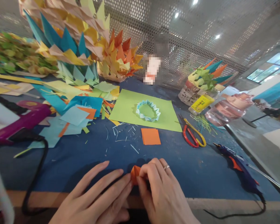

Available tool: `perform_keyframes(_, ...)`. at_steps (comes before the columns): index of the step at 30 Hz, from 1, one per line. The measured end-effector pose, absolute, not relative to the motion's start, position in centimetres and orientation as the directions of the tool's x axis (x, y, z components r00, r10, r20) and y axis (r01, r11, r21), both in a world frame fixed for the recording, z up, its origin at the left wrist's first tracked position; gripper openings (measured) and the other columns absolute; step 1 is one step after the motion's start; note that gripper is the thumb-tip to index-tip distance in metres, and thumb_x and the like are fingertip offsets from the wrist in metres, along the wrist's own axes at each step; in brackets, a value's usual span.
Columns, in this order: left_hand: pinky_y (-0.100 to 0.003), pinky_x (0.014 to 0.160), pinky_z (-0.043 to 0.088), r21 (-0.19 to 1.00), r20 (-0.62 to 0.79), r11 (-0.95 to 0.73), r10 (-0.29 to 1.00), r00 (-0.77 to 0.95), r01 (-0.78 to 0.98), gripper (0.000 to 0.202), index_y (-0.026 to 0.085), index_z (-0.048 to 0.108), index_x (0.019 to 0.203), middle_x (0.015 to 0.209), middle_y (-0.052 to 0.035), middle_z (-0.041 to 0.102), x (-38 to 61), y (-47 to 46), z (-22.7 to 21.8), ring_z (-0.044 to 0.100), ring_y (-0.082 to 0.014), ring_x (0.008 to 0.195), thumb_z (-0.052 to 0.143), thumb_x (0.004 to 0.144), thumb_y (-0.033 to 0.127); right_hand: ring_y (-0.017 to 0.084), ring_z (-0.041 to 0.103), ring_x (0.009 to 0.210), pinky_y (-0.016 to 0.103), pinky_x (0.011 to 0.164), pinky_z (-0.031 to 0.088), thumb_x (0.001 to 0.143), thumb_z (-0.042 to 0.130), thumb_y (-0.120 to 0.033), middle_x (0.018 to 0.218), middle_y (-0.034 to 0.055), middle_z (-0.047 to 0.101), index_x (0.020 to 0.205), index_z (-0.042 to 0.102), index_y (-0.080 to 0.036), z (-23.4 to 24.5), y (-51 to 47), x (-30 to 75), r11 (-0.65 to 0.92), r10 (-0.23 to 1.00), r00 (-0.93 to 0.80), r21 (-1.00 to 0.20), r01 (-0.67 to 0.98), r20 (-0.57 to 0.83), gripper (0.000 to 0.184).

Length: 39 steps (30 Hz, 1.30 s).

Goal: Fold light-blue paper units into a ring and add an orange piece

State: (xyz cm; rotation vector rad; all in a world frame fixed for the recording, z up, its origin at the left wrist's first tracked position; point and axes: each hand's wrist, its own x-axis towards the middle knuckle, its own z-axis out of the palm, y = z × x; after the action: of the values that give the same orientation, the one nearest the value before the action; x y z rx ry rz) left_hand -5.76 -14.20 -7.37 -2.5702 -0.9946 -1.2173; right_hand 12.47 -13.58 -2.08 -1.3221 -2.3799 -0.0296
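Note:
A small folded piece of orange paper [135, 171] lies at the near part of the blue tabletop, between my two hands. My right hand [160, 186], with a ring on one finger, pinches its right side between thumb and forefinger. From the left, my left hand [102, 193] has its fingers stretched out and spread, a fingertip touching the paper's left edge; its thumb is partly hidden below. Farther off lies a small stack of orange paper squares [151, 137]. Behind that, a ring of folded pale-blue paper [148, 111] rests on a light green sheet [123, 109].
Red-and-yellow scissors [193, 133] and a dark blue glue gun [240, 169] lie right. A purple tool [30, 121] with a black cord, blue paper scraps [53, 133] and large folded-paper pieces [77, 40] fill the left. A pink bottle [230, 107] stands at the right edge.

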Motion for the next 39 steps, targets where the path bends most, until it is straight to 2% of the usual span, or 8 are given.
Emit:
perform_keyframes(8, -0.035, 0.113, 0.024, 0.220, 0.732, -0.756, 0.546, 0.407, 0.617, 0.022, 0.025, 0.067, 0.101, 0.098, 0.0091, 0.073, -5.6, -14.3, -6.9, 0.063, -0.0115, 0.095, 0.060, 0.085, 0.038, 0.020, 0.054, 0.076, 0.035, 0.068, 0.047, 0.089, 0.040, -0.012, 0.083, 0.0049, 0.056, 0.093, 0.047, -0.018, -1.7, -13.7, 13.1, 0.450, 0.893, -0.392, -0.413, 0.792, 0.221, 0.010)
perform_keyframes(11, -0.036, 0.113, 0.023, 0.200, 0.725, -0.759, 0.540, 0.427, 0.619, 0.024, 0.025, 0.066, 0.105, 0.100, 0.0089, 0.072, -5.7, -14.4, -6.9, 0.062, -0.0120, 0.098, 0.059, 0.085, 0.038, 0.019, 0.054, 0.087, 0.035, 0.078, 0.047, 0.088, 0.042, -0.009, 0.096, 0.0052, 0.055, 0.104, 0.047, -0.020, -0.9, -13.7, 13.9, 0.388, 0.916, -0.386, -0.496, 0.777, 0.112, 0.020)
perform_keyframes(16, -0.038, 0.114, 0.019, 0.209, 0.683, -0.744, 0.576, 0.449, 0.635, 0.027, 0.026, 0.065, 0.108, 0.103, 0.0067, 0.071, -5.7, -14.6, -7.1, 0.061, -0.0141, 0.100, 0.057, 0.086, 0.039, 0.012, 0.050, 0.104, 0.026, 0.090, 0.043, 0.092, 0.035, -0.006, 0.114, 0.0018, 0.051, 0.119, 0.045, -0.025, 0.7, -13.5, 15.2, 0.329, 0.897, -0.440, -0.605, 0.725, -0.039, 0.034)
perform_keyframes(19, -0.036, 0.114, 0.018, 0.215, 0.689, -0.755, 0.566, 0.452, 0.619, 0.030, 0.025, 0.064, 0.109, 0.103, 0.0059, 0.071, -5.8, -14.6, -7.2, 0.061, -0.0139, 0.100, 0.058, 0.085, 0.041, 0.012, 0.050, 0.101, 0.026, 0.090, 0.042, 0.095, 0.035, -0.011, 0.111, 0.0017, 0.052, 0.116, 0.048, -0.023, 1.3, -13.0, 14.5, 0.333, 0.901, -0.433, -0.580, 0.743, -0.038, 0.028)
perform_keyframes(24, -0.036, 0.113, 0.019, 0.209, 0.707, -0.765, 0.549, 0.446, 0.610, 0.029, 0.023, 0.064, 0.108, 0.102, 0.0049, 0.071, -5.8, -14.5, -7.1, 0.060, -0.0151, 0.100, 0.061, 0.083, 0.038, 0.018, 0.052, 0.091, 0.032, 0.077, 0.045, 0.091, 0.045, -0.013, 0.098, 0.0047, 0.056, 0.092, 0.056, -0.017, 1.9, -11.9, 12.3, 0.362, 0.887, -0.449, -0.437, 0.823, -0.111, 0.012)
perform_keyframes(28, -0.036, 0.113, 0.021, 0.202, 0.708, -0.752, 0.555, 0.437, 0.628, 0.029, 0.024, 0.064, 0.108, 0.106, 0.0033, 0.069, -5.7, -14.7, -7.2, 0.059, -0.0160, 0.103, 0.062, 0.082, 0.038, 0.015, 0.054, 0.084, 0.028, 0.071, 0.044, 0.083, 0.056, -0.010, 0.090, 0.0011, 0.060, 0.083, 0.053, -0.018, 2.1, -11.7, 12.2, 0.346, 0.890, -0.442, -0.463, 0.816, -0.113, 0.009)
perform_keyframes(34, -0.034, 0.113, 0.021, 0.215, 0.709, -0.715, 0.583, 0.397, 0.666, 0.032, 0.024, 0.063, 0.111, 0.107, 0.0022, 0.067, -5.4, -15.5, -7.5, 0.058, -0.0154, 0.104, 0.059, 0.084, 0.040, 0.012, 0.055, 0.087, 0.024, 0.074, 0.044, 0.086, 0.055, -0.012, 0.093, -0.0016, 0.062, 0.098, 0.057, -0.022, 1.4, -12.8, 13.2, 0.372, 0.897, -0.441, -0.516, 0.772, -0.014, 0.016)
perform_keyframes(39, -0.035, 0.113, 0.023, 0.216, 0.740, -0.688, 0.578, 0.343, 0.693, 0.026, 0.020, 0.064, 0.109, 0.105, 0.0021, 0.069, -4.6, -16.4, -7.7, 0.061, -0.0143, 0.098, 0.058, 0.087, 0.032, 0.012, 0.056, 0.085, 0.025, 0.078, 0.044, 0.091, 0.049, -0.014, 0.091, -0.0006, 0.063, 0.094, 0.063, -0.022, 0.9, -13.5, 13.6, 0.455, 0.866, -0.494, -0.530, 0.715, 0.077, 0.016)
